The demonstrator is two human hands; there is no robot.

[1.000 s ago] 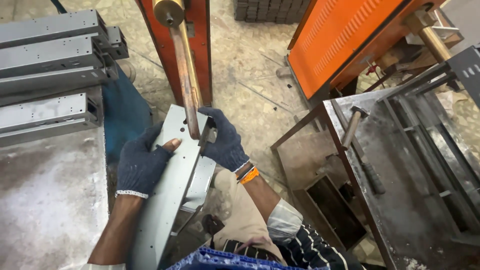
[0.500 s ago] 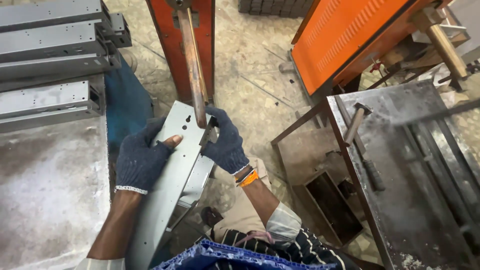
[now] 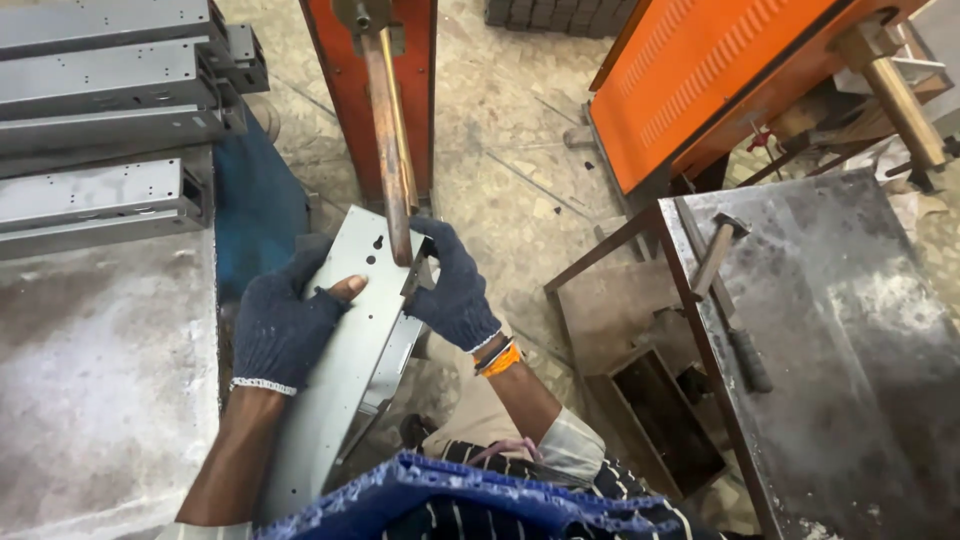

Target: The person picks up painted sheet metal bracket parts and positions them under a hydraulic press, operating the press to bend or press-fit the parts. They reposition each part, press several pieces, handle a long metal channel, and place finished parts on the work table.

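Head view, looking down. Centre of frame: a long grey sheet-metal channel (image 3: 345, 370) runs from lower left up toward the middle, its top end under a copper-coloured rod (image 3: 388, 140) that hangs from an orange machine column (image 3: 425, 90) at top centre. The rod's tip rests on or just above the channel's face, beside a keyhole-shaped cutout (contact itself too fine to tell).

Left hand (image 3: 285, 325), in a dark knit glove with a bare fingertip showing, is closed around the channel's left edge, thumb across the face. Right hand (image 3: 455, 290), same kind of glove, orange band at the wrist, grips the channel's right edge just beside the rod, fingers curled shut on the metal.

Upper left of frame: a stack of similar grey channels (image 3: 105, 110) on a pale worktable (image 3: 100, 380). Right side: a dark steel table (image 3: 850, 350) with a hammer (image 3: 725, 300) lying near its left rim. Upper right: an orange machine housing (image 3: 700, 70).
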